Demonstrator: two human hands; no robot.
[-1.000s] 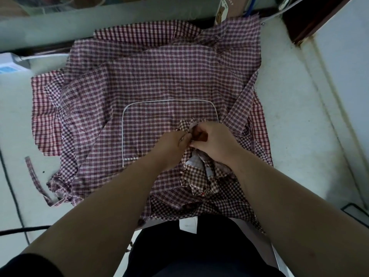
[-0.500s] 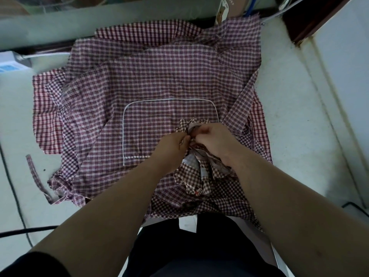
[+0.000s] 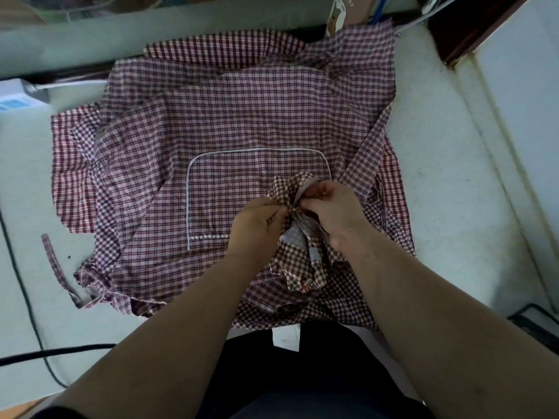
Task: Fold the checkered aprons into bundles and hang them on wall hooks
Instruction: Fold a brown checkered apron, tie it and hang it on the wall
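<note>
Several red-and-white checkered aprons (image 3: pixel 230 122) lie spread in a pile on a white table (image 3: pixel 447 182). The top one has a pocket (image 3: pixel 242 189) outlined with white piping. On its near right part sits a bunched apron bundle (image 3: pixel 302 255) of brown-and-white check. My left hand (image 3: pixel 257 228) pinches the bundle's fabric from the left. My right hand (image 3: pixel 334 207) grips the gathered fabric from the right, fingers curled round it. The two hands nearly touch at the bundle's top. No wall hook is in view.
A loose apron strap (image 3: pixel 56 267) trails off the pile at the left. A black cable (image 3: pixel 24 297) runs along the table's left side. A white box (image 3: pixel 18 95) sits at the far left, a cardboard box (image 3: pixel 344 13) at the back, a dark tray corner (image 3: pixel 535 325) at the right.
Both hands have worked slightly on the bundle; the right hand's fingers shifted up over the gathered fabric, and a ruffled edge now stands out more above the hands.
</note>
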